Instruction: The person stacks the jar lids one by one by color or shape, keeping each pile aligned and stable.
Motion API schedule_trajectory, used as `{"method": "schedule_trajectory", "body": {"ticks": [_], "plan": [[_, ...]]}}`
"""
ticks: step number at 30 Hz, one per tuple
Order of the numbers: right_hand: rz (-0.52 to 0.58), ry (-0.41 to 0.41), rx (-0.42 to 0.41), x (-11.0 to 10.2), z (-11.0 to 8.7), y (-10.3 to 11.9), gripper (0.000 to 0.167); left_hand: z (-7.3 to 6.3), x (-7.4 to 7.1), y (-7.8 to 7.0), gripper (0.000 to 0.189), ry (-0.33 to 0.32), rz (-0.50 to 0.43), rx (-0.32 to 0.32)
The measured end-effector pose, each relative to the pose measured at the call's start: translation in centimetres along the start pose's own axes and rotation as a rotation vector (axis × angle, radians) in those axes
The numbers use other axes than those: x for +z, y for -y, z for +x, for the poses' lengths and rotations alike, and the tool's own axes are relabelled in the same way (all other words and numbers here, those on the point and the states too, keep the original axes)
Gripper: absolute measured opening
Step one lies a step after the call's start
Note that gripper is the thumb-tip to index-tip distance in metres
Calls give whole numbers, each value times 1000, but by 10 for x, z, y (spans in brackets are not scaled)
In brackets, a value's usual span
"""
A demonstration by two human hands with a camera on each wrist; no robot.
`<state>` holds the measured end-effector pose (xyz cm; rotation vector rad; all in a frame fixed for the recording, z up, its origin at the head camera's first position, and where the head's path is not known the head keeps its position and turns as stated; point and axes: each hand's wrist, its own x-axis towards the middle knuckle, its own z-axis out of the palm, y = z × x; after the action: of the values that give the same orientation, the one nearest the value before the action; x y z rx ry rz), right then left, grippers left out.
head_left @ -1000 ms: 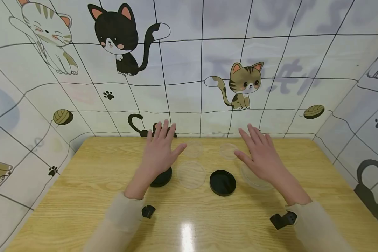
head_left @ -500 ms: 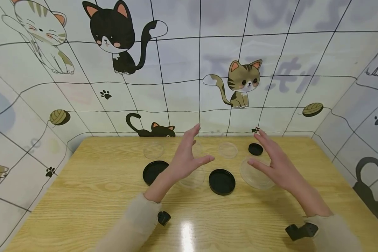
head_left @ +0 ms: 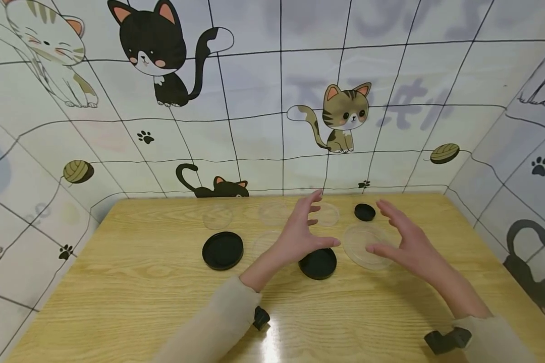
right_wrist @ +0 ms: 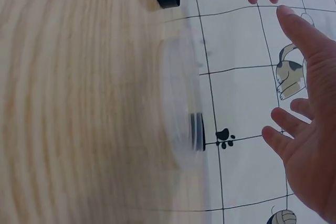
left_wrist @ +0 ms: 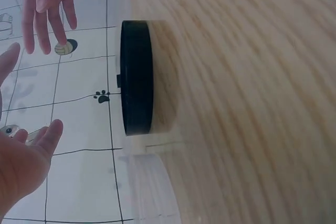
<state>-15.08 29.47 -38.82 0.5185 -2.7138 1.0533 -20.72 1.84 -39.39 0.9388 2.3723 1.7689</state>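
My left hand (head_left: 300,236) hovers over the table, thumb and fingers spread apart, overlapping a large black round dish (head_left: 318,266) in the head view. Facing it, my right hand (head_left: 411,247) is held in the air with a wide gap between thumb and fingers, beside a large clear round dish (head_left: 363,248). Neither hand holds anything. In the left wrist view the black dish stands edge-on, apart from the left fingers. The right wrist view shows the clear dish below the right hand (right_wrist: 310,140). A small black round dish (head_left: 365,212) lies behind the clear one.
Another large black dish (head_left: 223,250) lies on the wooden table (head_left: 141,292) at left. Clear round pieces (head_left: 217,217) line the back, and a larger clear one (head_left: 262,244) is partly hidden by my left arm. A cat-printed wall sheet (head_left: 254,141) encloses the back and sides.
My left hand has moved right, from over the left black dish to over the middle one, and turned sideways. My right hand has shifted slightly right and turned toward the left.
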Motion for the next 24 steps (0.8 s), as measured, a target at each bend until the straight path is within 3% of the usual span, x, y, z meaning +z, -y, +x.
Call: {"method": "schedule_trajectory", "body": {"ticks": [7,10,18,24], "plan": [[52,24,80,-2,-9,-10,106,14,15,10,107,67,170,12],[63,33,95,-4,-11,-15,109,19,22,14,108,97,182,-5],[110,68,153,-4,-14,-33,110,26,33,20,106,144,-28,-155],[172,101,223,-6,-17,-42,110,32,39,27,104,178,-75,-207]]}}
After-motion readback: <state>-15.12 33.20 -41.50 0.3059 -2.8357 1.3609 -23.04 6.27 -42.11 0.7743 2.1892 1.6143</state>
